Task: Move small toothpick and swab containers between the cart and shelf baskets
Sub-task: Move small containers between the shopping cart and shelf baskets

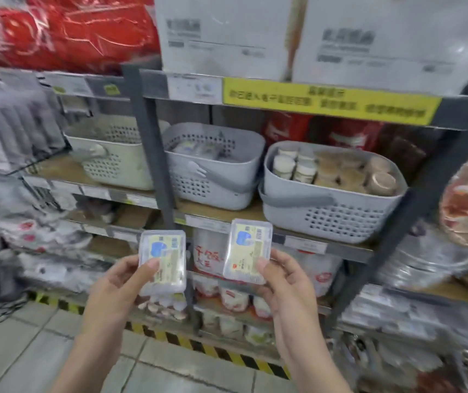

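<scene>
My left hand (119,282) grips a clear flat container (164,259) with a pale yellow and blue label, thumb across its front. My right hand (283,282) holds a matching clear container (251,248), thumb at its lower right corner. Both are raised in front of the shelf, below the baskets. On the shelf above stand a grey perforated basket (213,188) holding clear packs and a grey basket (332,214) to its right filled with round tubs. A white basket (113,163) sits further left. No cart is in view.
A dark grey shelf post (153,154) rises between the white and middle baskets. White cartons (227,35) rest on the top shelf above a yellow sign (329,100). Packaged goods fill the lower shelves. Yellow-black tape (198,344) edges the tiled floor.
</scene>
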The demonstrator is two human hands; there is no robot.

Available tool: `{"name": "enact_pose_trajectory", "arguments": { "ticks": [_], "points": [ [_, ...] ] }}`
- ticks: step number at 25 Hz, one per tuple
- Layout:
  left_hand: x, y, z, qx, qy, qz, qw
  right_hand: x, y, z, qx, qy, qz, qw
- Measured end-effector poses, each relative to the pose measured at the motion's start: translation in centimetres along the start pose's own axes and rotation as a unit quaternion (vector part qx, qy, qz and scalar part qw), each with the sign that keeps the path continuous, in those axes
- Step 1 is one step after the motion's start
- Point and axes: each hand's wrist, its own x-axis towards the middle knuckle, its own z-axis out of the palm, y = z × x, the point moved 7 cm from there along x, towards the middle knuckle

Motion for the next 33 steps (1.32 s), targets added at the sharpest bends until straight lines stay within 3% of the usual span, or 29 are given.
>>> {"name": "enact_pose_trajectory", "arguments": {
  "ticks": [5,11,19,22,25,27,30,33],
  "points": [
    [5.5,2.8,-2.1,0.016,-0.036,0.008,0.999,1.6,0.2,4.6,0.005,0.035,-0.015,0.999],
    [9.5,6.9,4.1,0.032,-0.15,0.071,0.986,5.1,-4.3,4.1,-0.025,0.08,-0.067,0.994],
    [17.9,14.5,11.8,0.119,-0.153,0.19,0.962,15.7,-11.8,7.9,-0.12,0.048,-0.127,0.983],
    [22.6,15.8,16.0,0.205,-0.143,0.232,0.94,20.4,-14.1,10.6,-0.281,0.068,-0.203,0.936],
    [27.4,15.2,19.1,0.342,-0.108,0.263,0.896,24.1,-14.1,12.6,-0.506,0.091,-0.192,0.836],
    [29.6,13.9,20.5,0.416,-0.111,0.264,0.863,26.0,-12.7,13.2,-0.572,0.075,-0.139,0.805],
    [31.4,11.8,21.2,0.455,-0.12,0.201,0.859,27.4,-11.0,14.1,-0.661,0.045,-0.092,0.744],
    [31.4,11.2,21.1,0.465,-0.102,0.185,0.86,28.0,-10.9,14.9,-0.692,0.05,-0.089,0.714]
  ]
}}
